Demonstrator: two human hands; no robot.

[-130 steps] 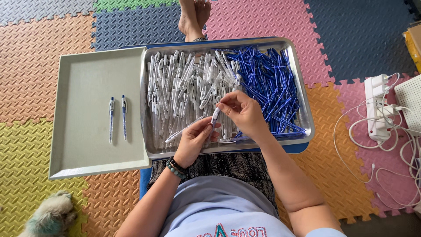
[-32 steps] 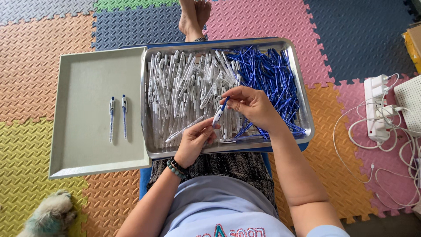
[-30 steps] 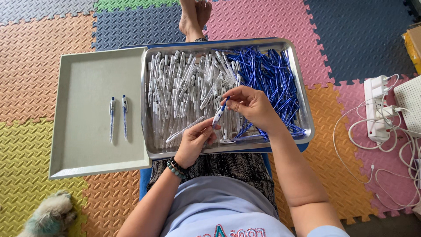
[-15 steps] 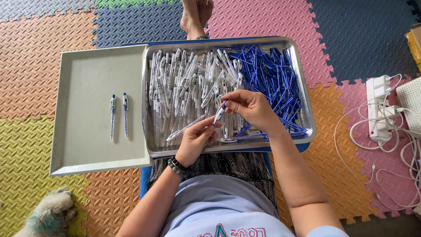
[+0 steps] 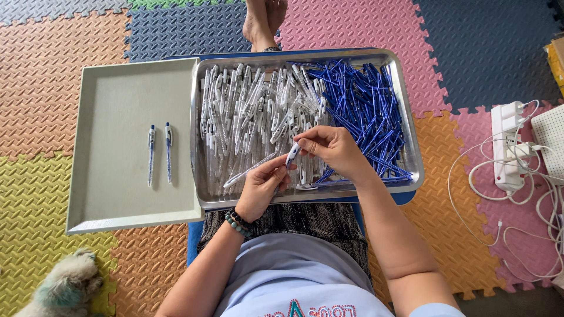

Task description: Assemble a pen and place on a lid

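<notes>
Both hands are working over the near edge of the steel tray (image 5: 411, 147): the left hand (image 5: 261, 188) is gripping a clear barrel (image 5: 249, 170), the right hand (image 5: 332, 149) is pinching its blue-white cap (image 5: 292, 155).

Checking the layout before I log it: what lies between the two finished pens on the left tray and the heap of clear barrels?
In the head view, only bare tray floor and the steel tray's left rim separate the two pens from the clear barrels.

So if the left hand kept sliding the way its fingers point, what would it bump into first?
The left hand points up and right, so it would probably first meet the right hand at the pen both grip. Depth is hard to judge from above.
</notes>
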